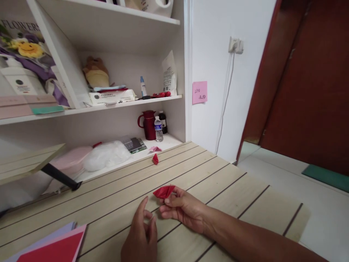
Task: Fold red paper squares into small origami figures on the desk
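A small red folded-paper boat (163,191) is pinched between the thumb and fingers of my right hand (184,209), just above the striped wooden table (218,182). My left hand (143,229) hovers to the left and nearer to me, apart from the boat. Its index finger points up and its thumb stands away from it, with nothing between them. Farther back on the table lies another small red folded-paper piece (155,159). Beyond that, a pink folded paper (155,149) rests by the shelf's edge.
Sheets of coloured paper (54,247) lie at the front left. Behind the table, the white shelf (174,136) holds a dark red jug (148,125), a water bottle (158,129) and a white plastic bag (107,156). A raised wooden flap (29,162) stands at left.
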`<state>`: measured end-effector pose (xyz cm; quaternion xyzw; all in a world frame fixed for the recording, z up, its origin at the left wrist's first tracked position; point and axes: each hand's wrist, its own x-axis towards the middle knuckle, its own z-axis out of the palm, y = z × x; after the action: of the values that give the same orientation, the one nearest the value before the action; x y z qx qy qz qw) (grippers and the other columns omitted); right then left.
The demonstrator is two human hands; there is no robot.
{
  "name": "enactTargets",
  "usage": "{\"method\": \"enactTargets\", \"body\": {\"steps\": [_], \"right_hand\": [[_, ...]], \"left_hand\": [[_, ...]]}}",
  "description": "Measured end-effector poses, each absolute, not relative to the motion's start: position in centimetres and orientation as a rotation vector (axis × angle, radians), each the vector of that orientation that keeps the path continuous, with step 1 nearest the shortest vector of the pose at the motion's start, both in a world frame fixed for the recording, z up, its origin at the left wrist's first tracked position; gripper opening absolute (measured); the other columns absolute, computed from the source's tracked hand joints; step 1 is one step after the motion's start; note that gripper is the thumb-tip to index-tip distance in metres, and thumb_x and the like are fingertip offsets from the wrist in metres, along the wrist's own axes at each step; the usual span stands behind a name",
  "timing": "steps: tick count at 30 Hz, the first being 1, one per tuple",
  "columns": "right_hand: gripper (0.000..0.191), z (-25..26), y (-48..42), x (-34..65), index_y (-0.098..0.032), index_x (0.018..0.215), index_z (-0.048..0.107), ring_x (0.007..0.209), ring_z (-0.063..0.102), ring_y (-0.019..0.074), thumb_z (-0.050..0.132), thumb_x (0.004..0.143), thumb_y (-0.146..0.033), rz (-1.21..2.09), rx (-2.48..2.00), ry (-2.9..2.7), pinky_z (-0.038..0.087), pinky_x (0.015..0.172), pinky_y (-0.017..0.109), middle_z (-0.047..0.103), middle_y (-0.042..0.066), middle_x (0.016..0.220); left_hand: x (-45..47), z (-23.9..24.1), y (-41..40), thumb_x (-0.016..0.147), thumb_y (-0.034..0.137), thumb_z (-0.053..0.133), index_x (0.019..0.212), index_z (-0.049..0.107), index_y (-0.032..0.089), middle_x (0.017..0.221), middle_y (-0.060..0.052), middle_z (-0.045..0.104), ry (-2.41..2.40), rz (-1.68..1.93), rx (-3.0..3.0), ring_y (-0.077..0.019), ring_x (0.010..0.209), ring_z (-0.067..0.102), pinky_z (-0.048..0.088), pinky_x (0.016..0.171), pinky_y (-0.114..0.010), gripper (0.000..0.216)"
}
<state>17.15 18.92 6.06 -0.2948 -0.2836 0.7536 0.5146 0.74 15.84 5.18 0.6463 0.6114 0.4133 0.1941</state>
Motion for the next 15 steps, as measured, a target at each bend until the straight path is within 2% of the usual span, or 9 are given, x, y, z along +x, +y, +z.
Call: {"method": "enactTargets", "body": {"steps": [7,11,15], "right_hand": [[0.041,5.86,19.06,17.4,-0.014,0.099,0.062,0.071,0.072,0.0148,0.086,0.066,-0.017,1.762,-0.735,-0.701,0.06,0.072,0.031,0.073,0.006,0.094],[0.039,5.91,18.98,17.45,-0.014,0.094,0.062,0.068,0.072,0.0151,0.087,0.065,-0.018,1.749,-0.741,-0.728,0.059,0.072,0.032,0.072,0.002,0.082],[0.04,5.89,18.9,17.45,-0.014,0.094,0.061,0.066,0.071,0.0146,0.087,0.064,-0.018,1.735,-0.748,-0.744,0.059,0.069,0.031,0.072,0.001,0.082]], "left_hand": [[0.61,4.86,15.74,0.088,0.039,0.042,0.122,0.055,0.025,0.085,0.001,0.067,1.687,1.155,1.752,-0.0178,0.063,0.063,0.043,0.063,-0.033,0.039],[0.55,4.79,15.71,0.088,0.043,0.041,0.119,0.056,0.026,0.082,0.001,0.068,1.702,1.131,1.74,-0.0188,0.063,0.063,0.043,0.064,-0.034,0.039],[0.53,4.57,15.73,0.087,0.044,0.043,0.116,0.058,0.027,0.081,0.002,0.068,1.686,1.16,1.716,-0.018,0.06,0.063,0.044,0.063,-0.033,0.038]]}}
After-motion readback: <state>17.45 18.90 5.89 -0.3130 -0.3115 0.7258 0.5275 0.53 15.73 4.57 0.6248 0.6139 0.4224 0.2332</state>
